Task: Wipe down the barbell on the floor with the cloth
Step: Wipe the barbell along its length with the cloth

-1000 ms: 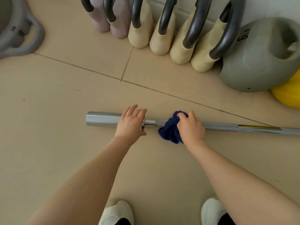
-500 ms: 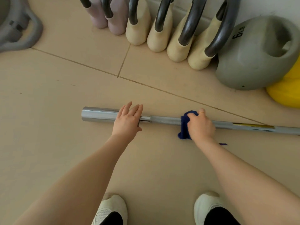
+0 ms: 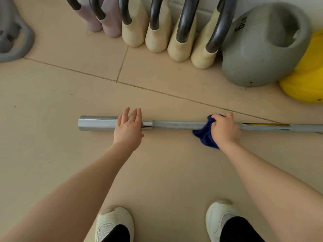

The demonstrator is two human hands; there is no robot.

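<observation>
Right hand [image 3: 225, 131] (cloth [image 3: 204, 137]) on barbell [image 3: 176, 125]

Single head view looks steeply down at the nearby floor [image 3: 52, 137].

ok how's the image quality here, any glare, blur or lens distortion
Head view: soft even light, faint shadows. Bright sheen on the barbell sleeve beside the left hand. Right hand and blue cloth slightly soft. Wide-angle bending bows the floor joints and stretches the forearms.
</observation>
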